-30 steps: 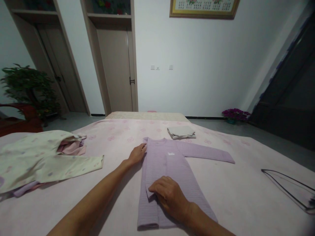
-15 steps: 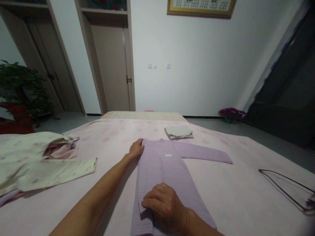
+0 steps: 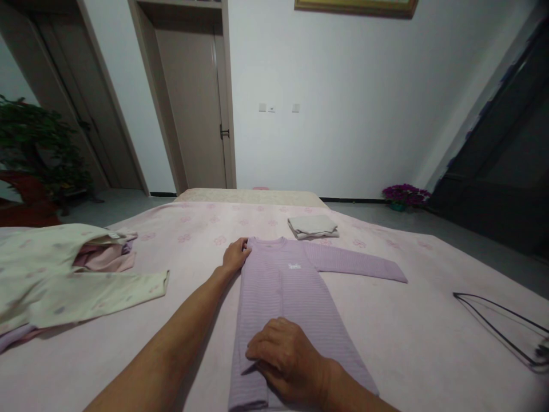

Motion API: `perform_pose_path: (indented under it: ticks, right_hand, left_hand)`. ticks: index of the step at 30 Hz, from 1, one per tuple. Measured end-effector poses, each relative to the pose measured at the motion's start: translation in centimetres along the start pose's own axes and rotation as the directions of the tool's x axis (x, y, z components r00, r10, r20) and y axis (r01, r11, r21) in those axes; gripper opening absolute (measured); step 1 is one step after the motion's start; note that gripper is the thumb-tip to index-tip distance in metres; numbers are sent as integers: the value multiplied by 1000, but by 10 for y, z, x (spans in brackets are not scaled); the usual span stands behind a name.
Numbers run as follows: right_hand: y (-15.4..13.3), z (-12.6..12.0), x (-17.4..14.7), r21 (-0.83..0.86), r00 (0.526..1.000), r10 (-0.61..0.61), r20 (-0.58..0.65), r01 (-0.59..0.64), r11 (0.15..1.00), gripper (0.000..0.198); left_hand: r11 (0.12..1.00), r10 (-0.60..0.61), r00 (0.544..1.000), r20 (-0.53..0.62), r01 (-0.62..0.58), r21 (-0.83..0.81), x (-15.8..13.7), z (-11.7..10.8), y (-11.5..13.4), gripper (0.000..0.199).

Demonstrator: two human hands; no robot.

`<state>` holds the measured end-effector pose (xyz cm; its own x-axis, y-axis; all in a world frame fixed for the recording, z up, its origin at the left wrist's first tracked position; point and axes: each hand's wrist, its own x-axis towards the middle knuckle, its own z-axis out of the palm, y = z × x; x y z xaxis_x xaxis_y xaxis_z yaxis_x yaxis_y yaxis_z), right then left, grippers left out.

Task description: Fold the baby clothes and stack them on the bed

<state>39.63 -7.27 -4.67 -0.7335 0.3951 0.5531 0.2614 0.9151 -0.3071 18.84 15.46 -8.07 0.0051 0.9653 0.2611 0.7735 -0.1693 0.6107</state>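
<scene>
One lilac top (image 3: 298,303) lies on the pink sheet (image 3: 412,337).
My left hand (image 3: 236,255) curls at its shoulder (image 3: 254,245), whether gripping I cannot tell; my right hand (image 3: 286,356) pinches the end of the folded-in sleeve (image 3: 261,312), near the hem (image 3: 253,403).

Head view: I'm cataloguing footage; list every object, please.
Garment: one, lilac, centre
Folded cloth: one, grey, beyond garment
Clothes pile: one, mostly cream, left
Hanger: one, black, right
Flowered cover: one, pink, underneath
Flat surface: one, beige, far end
Doors: two, brown, left
Wall plates: three, white, back
Picture frame: one, gold, top
Leafy plant: one, green, left
Furniture: one, reddish, left
Potted flowers: one, purple, right
Dark panel: one, black, right
Small item: one, pink, back
Left hand: one, bare, garment's top left
Right hand: one, bare, garment's lower front
</scene>
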Motion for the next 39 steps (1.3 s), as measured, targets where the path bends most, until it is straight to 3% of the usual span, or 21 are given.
perform_pose_path:
  ticks: [6,9,13,16,17,19,21,22,26,33,39]
  right_hand:
    - [1,-2,-2,25,999,-7,36,6,1000,41]
    - [2,1,-5,38,1000,-2,16,1,999,46]
    - [4,2,-5,71,986,123,-109,-116,991,42]
    - [6,-1,-5,85,945,239,-221,-225,970,35]
    - [7,-2,-5,88,933,257,-252,-242,966,34]
    - [8,-3,-5,89,919,266,-291,-251,964,33]
    - [8,-3,-5,82,923,248,-294,-234,969,31]
    - [7,-3,-5,76,929,233,-288,-220,973,31]
    - [4,-1,-5,62,940,196,-280,-186,981,29]
    - [2,-5,-9,105,923,157,-351,-127,986,37]
    - [0,-4,-10,42,986,106,-126,-101,994,31]
  left_hand:
    - [998,69,989,-133,-70,-2,-25,-6,7,50]
    - [993,112,977,-183,-118,-20,-48,-17,16,46]
    - [974,187,960,-210,-209,-89,-101,-43,33,19]
    - [903,363,922,-134,-384,-194,-155,-71,46,16]
    - [868,456,889,-41,-454,-199,-173,-79,51,19]
    - [772,636,748,188,-613,-169,-205,-93,59,22]
    - [699,691,634,347,-708,-97,-229,-99,66,22]
    - [679,688,607,398,-732,-56,-238,-100,69,23]
    - [658,651,618,442,-749,77,-256,-89,76,16]
    - [649,736,655,173,-755,95,-256,-62,77,9]
    - [629,757,628,182,-775,60,-262,-61,81,6]
